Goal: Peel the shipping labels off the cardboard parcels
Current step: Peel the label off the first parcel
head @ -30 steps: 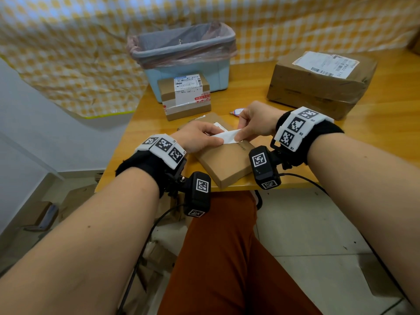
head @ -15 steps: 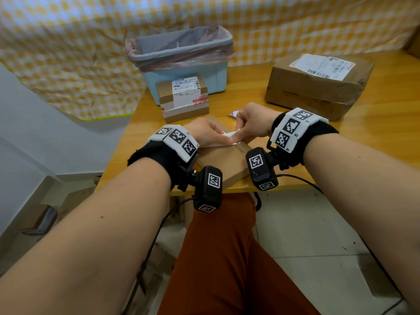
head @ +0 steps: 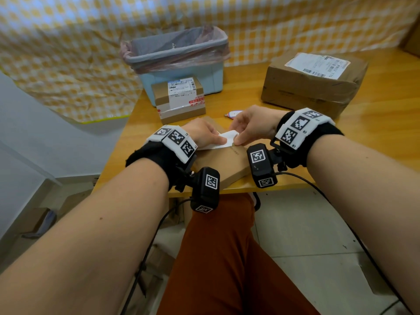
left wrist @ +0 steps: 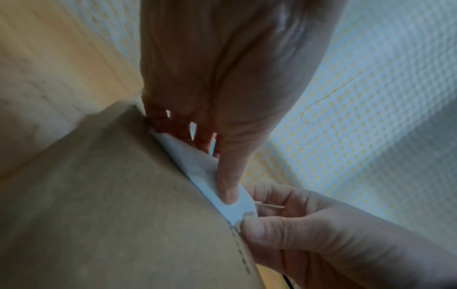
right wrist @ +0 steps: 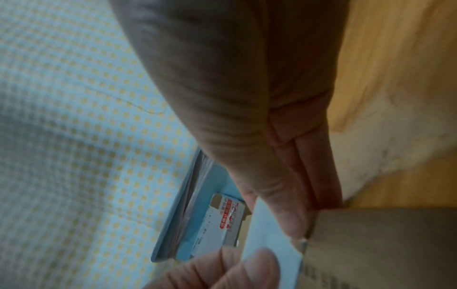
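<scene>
Nearest the body, a flat cardboard parcel (head: pixel 229 163) lies at the front edge of the wooden worktop (head: pixel 375 142), angled so one corner points toward the lap. Both hands meet over its far end, where a white shipping label (head: pixel 227 138) is partly lifted off the cardboard. The left hand (head: pixel 202 134) lies on the label's left part, thumb pressing the paper and fingers curled at the parcel's edge, so its grip is closed on the label. The right hand (head: pixel 252 126) pinches the label's raised right edge between thumb and forefinger, a closed grip on the paper; the left wrist view shows that pinch right at the cardboard's edge. Just beyond the hands lies a small red, white and blue object (head: pixel 230 114), too small to tell what it is. Farther back on the left stands a small parcel (head: pixel 179 98) with its label still on, touching or just in front of a light blue bin (head: pixel 181 64) lined with a pink bag. Far right sits a large parcel (head: pixel 313 85), label on top. A yellow checked cloth (head: pixel 68 53) hangs behind.
</scene>
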